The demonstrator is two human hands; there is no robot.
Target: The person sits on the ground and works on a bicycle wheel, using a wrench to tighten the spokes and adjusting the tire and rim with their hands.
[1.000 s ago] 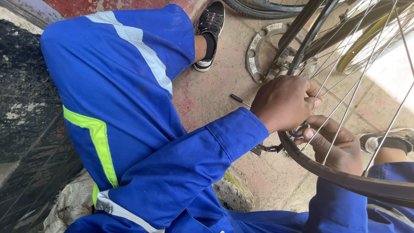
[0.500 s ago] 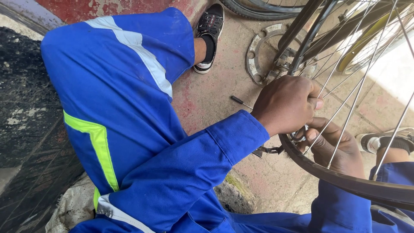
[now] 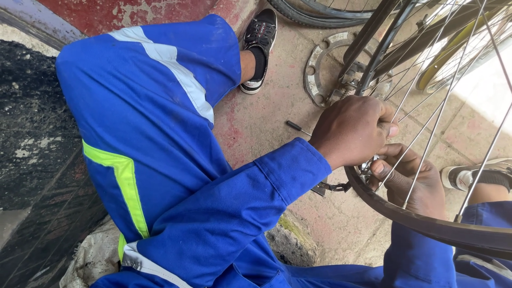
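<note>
Crowding the wheel rim (image 3: 426,226), left hand (image 3: 354,130) and right hand (image 3: 413,178) meet.

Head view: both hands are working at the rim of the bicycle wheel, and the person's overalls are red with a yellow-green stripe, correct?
Not quite. The head view shows the left hand and right hand at the bicycle wheel's rim, but the overalls are blue, not red, with a yellow-green stripe.

Black sneaker (image 3: 260,42), metal ring (image 3: 320,66), small screwdriver (image 3: 296,127).
</note>
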